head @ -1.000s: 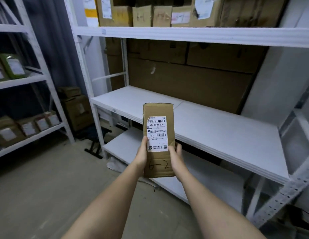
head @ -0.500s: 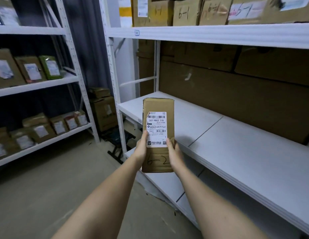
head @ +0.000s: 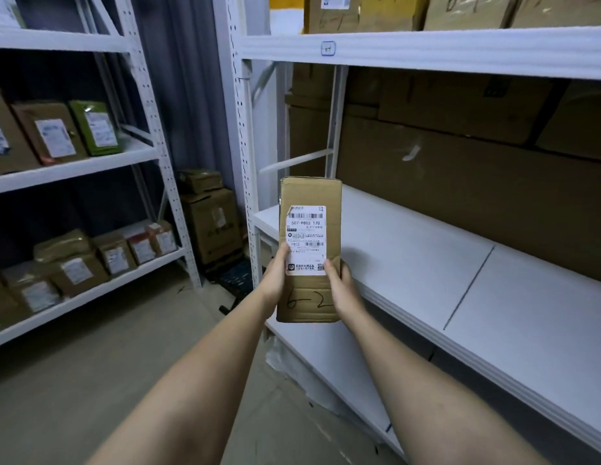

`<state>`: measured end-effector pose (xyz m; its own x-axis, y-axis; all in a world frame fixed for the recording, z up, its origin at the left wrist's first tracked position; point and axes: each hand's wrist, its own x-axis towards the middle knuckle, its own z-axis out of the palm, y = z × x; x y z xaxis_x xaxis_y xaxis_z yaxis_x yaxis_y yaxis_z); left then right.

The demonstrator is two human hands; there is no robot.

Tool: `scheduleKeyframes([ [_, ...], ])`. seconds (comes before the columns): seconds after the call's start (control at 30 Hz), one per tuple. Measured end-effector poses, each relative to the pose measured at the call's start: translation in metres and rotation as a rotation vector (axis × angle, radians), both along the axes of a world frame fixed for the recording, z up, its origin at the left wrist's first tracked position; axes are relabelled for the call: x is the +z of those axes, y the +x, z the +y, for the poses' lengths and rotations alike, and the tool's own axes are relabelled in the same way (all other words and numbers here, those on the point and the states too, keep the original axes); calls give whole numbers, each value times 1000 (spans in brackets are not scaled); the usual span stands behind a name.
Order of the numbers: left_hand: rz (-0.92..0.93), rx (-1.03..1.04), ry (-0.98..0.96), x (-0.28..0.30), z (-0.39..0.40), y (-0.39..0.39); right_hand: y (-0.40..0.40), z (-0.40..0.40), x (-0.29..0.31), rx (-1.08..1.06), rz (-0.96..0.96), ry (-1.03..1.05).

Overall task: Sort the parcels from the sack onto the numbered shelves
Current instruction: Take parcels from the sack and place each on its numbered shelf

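From the head camera, both hands are gripping one cardboard parcel (head: 309,250) out in front, upright, its white shipping label facing the person and "6-2" handwritten near its lower end. The left hand (head: 275,276) is wrapping the left edge, thumb on the front face; the right hand (head: 342,286) is clamping the right edge the same way. So this one is picked up and read, but not shelved. Boxes marked 6-1 (head: 467,10) are already lining the top shelf at far right, and more parcels are filling the left rack (head: 74,166). The white middle shelf (head: 426,263) just right of the parcel is lying bare, likely its destination. The sack is not showing.
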<state>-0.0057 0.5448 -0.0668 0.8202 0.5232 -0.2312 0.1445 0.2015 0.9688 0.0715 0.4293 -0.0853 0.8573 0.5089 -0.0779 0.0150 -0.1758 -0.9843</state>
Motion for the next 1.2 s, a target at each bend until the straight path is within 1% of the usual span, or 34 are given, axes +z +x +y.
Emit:
scheduleKeyframes([
  [0.17, -12, -83, 7, 13, 86, 6, -3, 79, 6, -67, -9, 5],
  [0.27, -6, -124, 3, 14, 129, 10, -4, 121, 5, -109, -25, -36],
  [0.43, 26, -101, 60, 2, 187, 26, 3, 172, -4, -167, -67, -65],
  [0.57, 49, -136, 51, 7, 218, 43, 21, 206, -14, -197, -80, -95],
  [0.7, 70, -169, 82, 12, 253, 72, 49, 239, -18, -228, -54, -62],
  [0.87, 107, -187, 120, 15, 288, 113, 87, 277, -24, -276, -53, -85],
  [1.03, 122, -202, 86, 14, 313, 144, 124, 303, -29, -280, -77, -73],
  [1.2, 135, -279, 124, 17, 332, 171, 144, 313, -22, -315, -55, -62],
])
